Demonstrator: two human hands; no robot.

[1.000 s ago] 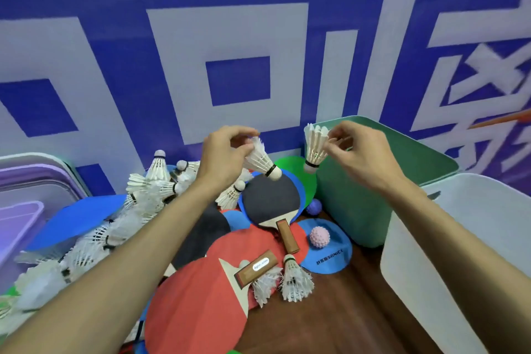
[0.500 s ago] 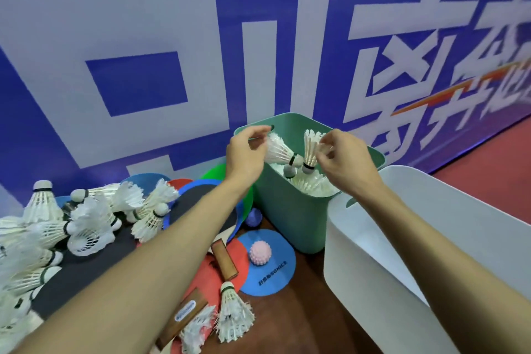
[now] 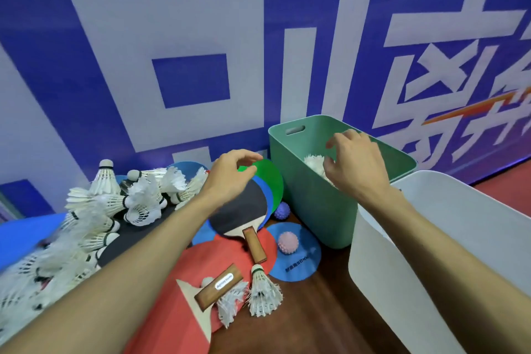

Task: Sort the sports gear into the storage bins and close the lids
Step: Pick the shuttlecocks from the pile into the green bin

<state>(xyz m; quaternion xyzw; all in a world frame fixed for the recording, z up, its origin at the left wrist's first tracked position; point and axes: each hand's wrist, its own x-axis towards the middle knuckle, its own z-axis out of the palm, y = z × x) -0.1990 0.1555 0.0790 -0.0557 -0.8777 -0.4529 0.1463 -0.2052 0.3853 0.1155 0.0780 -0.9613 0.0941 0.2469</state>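
Grips now released: left hand (image 3: 230,178) and right hand (image 3: 355,164) dropped their shuttlecocks (image 3: 314,162) into the green bin (image 3: 310,210).

The left hand (image 3: 230,178) and right hand (image 3: 356,165) are bare, forearms too

Bins: 2, i.e. 1 green plastic storage bin (image 3: 316,210) & 1 white plastic storage bin (image 3: 431,253). Table-tennis paddles: 2 wooden handles showed, 1 on a black-faced paddle (image 3: 238,215), 1 on a red-faced paddle (image 3: 169,333); a 2nd black face (image 3: 129,241) & a 2nd red face (image 3: 218,256) lay half covered, so prob. 4. Spiky rubber balls: 2, i.e. 1 pink ball (image 3: 288,242), 1 purple ball (image 3: 281,210). Flat round mats: 1 green mat (image 3: 271,178), 1 lettered blue mat (image 3: 298,264), min. 3 other blue mats (image 3: 186,165). White feather shuttlecocks: 2 in front (image 3: 263,293); left pile (image 3: 138,201) too blurred to count; no. in the green bin unclear.
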